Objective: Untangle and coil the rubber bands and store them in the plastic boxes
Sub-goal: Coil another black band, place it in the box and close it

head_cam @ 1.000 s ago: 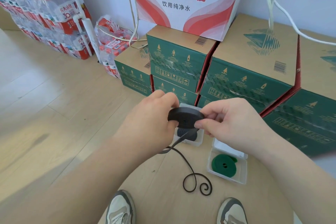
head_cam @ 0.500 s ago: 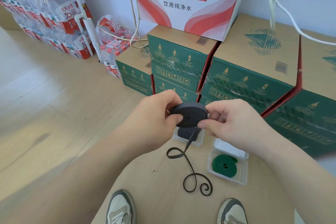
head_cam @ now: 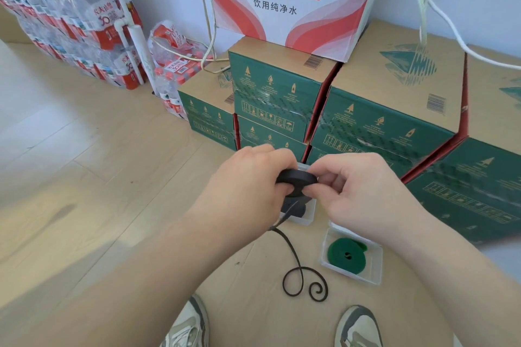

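Fingers [head_cam: 324, 177] of the left hand [head_cam: 248, 186] and right hand [head_cam: 363, 194] pinch the black rubber band coil [head_cam: 296, 181] from opposite sides, its flat face roughly level. An uncoiled tail [head_cam: 293, 256] hangs below the left-hand fingers and ends in curls on the floor [head_cam: 253, 267]. Directly beneath the fingers sits a clear plastic box [head_cam: 308, 219] containing a dark coil [head_cam: 296, 210]. Below the right-hand fingers, nearer the person, a second plastic box [head_cam: 375, 270] holds a green coil [head_cam: 346, 255].

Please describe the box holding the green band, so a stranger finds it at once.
Find the stacked green cardboard cartons. Before them lies a clear plastic box. It alone holds a green coiled rubber band; its neighbour holds a black one.
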### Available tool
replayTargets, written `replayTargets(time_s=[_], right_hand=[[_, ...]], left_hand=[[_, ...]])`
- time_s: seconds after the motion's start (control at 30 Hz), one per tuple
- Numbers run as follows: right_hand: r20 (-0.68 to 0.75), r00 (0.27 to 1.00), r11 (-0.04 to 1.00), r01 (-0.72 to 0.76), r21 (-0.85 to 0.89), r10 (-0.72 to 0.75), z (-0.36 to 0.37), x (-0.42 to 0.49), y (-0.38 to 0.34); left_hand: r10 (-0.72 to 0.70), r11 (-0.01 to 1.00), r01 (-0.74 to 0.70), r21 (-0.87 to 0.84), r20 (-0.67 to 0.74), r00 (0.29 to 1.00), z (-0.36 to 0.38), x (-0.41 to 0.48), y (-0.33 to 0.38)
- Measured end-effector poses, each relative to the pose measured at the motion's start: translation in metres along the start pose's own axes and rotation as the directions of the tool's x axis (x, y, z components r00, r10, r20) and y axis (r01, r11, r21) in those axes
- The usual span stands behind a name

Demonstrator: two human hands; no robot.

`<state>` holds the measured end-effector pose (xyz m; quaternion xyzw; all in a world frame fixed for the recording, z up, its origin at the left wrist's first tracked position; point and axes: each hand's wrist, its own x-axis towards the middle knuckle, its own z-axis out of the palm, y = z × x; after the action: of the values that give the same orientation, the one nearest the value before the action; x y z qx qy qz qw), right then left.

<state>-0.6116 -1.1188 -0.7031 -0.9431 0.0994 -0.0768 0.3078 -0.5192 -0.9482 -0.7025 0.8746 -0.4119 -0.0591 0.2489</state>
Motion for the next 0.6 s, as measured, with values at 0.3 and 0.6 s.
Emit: replayTargets(time_s=[0.3,0.6], right_hand=[[0.011,0.997,0.988,-0.073,0.133,0.072,-0.007,0.003,0.001],[0.005,0.999,0.984,0.042,-0.17,-0.042,0.001,-0.002,-0.005]], left_hand=[[-0.199,0.924,0.217,-0.315,0.088,0.976,-0.008,-0.001,-0.005],[-0.051,0.996,0.049,0.073,0.036,0.998,-0.002,-0.002,0.003]])
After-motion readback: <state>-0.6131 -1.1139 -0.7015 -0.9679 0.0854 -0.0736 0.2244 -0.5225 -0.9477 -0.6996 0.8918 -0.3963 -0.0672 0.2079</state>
